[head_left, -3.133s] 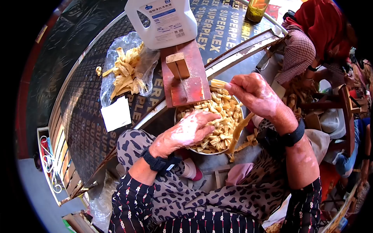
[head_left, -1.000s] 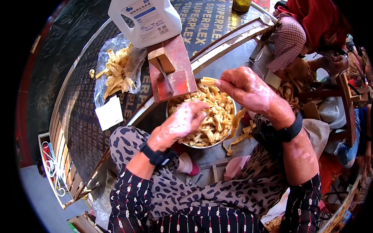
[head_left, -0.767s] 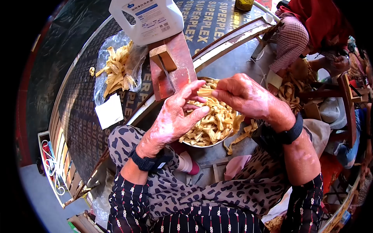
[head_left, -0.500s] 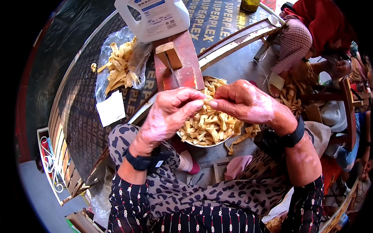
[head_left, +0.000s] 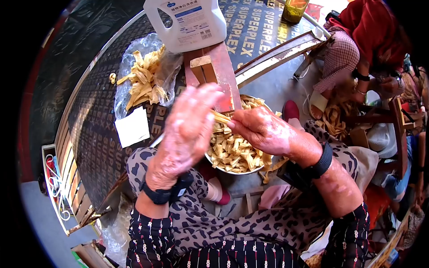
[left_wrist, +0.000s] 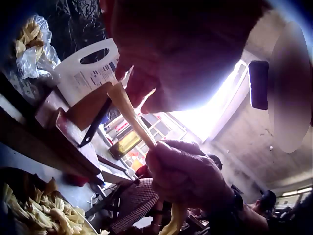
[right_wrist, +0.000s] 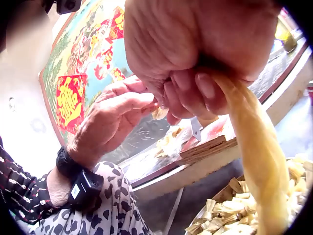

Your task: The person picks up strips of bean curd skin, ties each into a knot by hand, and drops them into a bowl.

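My right hand (head_left: pixel 268 129) grips a long, pale yellow dried strip (head_left: pixel 220 117). One end points left out of the fist, and the rest hangs below it as a thick yellow length (right_wrist: pixel 259 161). My left hand (head_left: pixel 187 129), blurred in the head view, is raised with extended fingers close to the strip's left end. Under both hands stands a round bowl (head_left: pixel 241 173) full of short cut pieces (head_left: pixel 234 154). Behind the left hand, a reddish board (head_left: pixel 230 89) carries a slotted wooden block (head_left: pixel 203 69); a dark blade (left_wrist: pixel 95 122) shows beside this block in the left wrist view.
A white detergent jug (head_left: pixel 190 27) stands on the board's far end. On the dark sheet to the left lie a plastic bag (head_left: pixel 123 96) with more strips (head_left: pixel 145 78) and a white paper (head_left: pixel 132 128). Another person (head_left: pixel 339 58) sits at the right by a wooden stool (head_left: pixel 397 134).
The left hand came up from the bowl and met the right at the strip, thumbs together; now it has parted slightly to the left. The right hand shifted left and lower, keeping the strip.
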Motion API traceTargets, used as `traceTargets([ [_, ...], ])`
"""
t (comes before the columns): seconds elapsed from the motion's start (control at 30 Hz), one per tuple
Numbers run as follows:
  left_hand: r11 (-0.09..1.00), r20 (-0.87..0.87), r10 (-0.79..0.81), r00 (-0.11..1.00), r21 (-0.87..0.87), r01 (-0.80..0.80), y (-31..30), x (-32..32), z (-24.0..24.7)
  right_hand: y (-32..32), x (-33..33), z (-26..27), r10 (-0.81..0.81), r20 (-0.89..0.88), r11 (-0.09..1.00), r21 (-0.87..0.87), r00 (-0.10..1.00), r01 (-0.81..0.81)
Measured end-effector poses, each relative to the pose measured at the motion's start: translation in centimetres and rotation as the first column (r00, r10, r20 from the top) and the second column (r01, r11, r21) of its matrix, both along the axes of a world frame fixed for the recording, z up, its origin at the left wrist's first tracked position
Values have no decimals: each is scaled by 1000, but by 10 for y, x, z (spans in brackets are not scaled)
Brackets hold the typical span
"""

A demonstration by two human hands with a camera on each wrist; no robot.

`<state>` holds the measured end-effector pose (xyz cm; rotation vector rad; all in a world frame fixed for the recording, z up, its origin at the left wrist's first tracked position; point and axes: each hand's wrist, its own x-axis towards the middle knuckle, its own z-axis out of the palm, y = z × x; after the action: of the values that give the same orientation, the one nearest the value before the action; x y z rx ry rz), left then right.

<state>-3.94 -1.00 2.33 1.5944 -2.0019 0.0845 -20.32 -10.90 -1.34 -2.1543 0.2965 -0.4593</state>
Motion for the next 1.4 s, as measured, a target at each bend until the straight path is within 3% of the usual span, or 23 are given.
traceTargets([
  [0.07, 965, -79, -184, 980, 176, 195, 3, -5, -9, -2, -1, -1, 16, 6, 1000, -18, 1000, -16],
  [0.1, 956, -204, -87, 975, 257, 139, 5, -11, -12, -2, -3, 0, 68, 43, 997, 36, 997, -69],
  [0.13, 967, -331, -152, 931, 147, 210, 4, -10, -22, -1, -5, 0, 116, 83, 988, 89, 990, -123],
  [0.2, 850, -520, -161, 839, 359, 385, 6, 0, -4, 0, -12, 24, 186, -194, 953, 273, 963, -129],
  [0.3, 788, -588, -177, 789, 395, 471, 11, 10, -10, 0, -12, 19, 200, -123, 939, 308, 972, -154],
  [0.37, 709, -607, -167, 777, 474, 523, 12, 17, -8, 0, -10, 19, 253, -209, 942, 278, 945, -191],
  [0.47, 697, -652, 46, 757, 563, 443, 15, 27, 11, 1, -6, 24, 218, -132, 944, 280, 967, -175],
  [0.5, 734, -729, 143, 670, 532, 423, 18, 28, 12, -1, -6, 28, 191, -89, 952, 258, 978, -163],
  [0.53, 748, -740, 231, 632, 550, 371, 19, 32, 20, 0, -6, 35, 141, -105, 931, 352, 984, -96],
  [0.63, 847, -904, 325, 277, 408, 340, 21, 44, 13, 2, -2, 27, 30, 27, 963, 267, 999, -36],
  [0.67, 897, -955, 250, 159, 291, 333, 19, 44, 9, 3, -1, 29, -4, 60, 964, 264, 998, -12],
  [0.73, 935, -971, 149, -189, 76, 346, 17, 39, 6, 6, 3, 31, -41, 94, 965, 262, 995, 14],
  [0.8, 930, -859, 72, -508, -127, 345, 11, 45, 0, 11, 12, 32, -104, 195, 970, 238, 975, 55],
  [0.87, 931, -786, 65, -615, -174, 320, 6, 40, -3, 14, 18, 30, -140, 218, 962, 260, 966, 81],
  [0.93, 965, -897, 24, -442, -95, 246, 2, 26, -7, 14, 19, 24, -156, 216, 972, 206, 964, 111],
  [1.0, 990, -992, 101, -73, 93, 107, -2, 1, 3, 11, 15, 25, -145, 157, 974, 199, 977, 112],
  [1.03, 961, -990, 77, 115, 105, 257, 1, 5, -1, 11, 14, 26, -144, 201, 968, 231, 969, 96],
  [1.07, 933, -945, 154, 288, 235, 271, 5, 6, 1, 12, 13, 26, -145, 244, 962, 263, 959, 78],
  [1.13, 980, -868, -21, 496, 81, 184, 3, -9, -8, 10, 11, 26, -134, 253, 961, 271, 958, 62],
  [1.17, 985, -788, -94, 608, 16, 174, -2, -10, -16, 9, 8, 31, -146, 142, 946, 311, 979, 96],
  [1.2, 985, -788, -95, 608, 14, 173, -3, -8, -18, 8, 5, 34, -153, 28, 929, 346, 988, 134],
  [1.27, 992, -460, -120, 880, -15, 127, -3, -4, -18, 5, 3, 24, -135, 96, 965, 240, 986, 109],
  [1.4, 997, -349, -76, 934, -13, 76, 3, -7, -17, 9, 8, 18, -150, 151, 963, 245, 977, 110],
])
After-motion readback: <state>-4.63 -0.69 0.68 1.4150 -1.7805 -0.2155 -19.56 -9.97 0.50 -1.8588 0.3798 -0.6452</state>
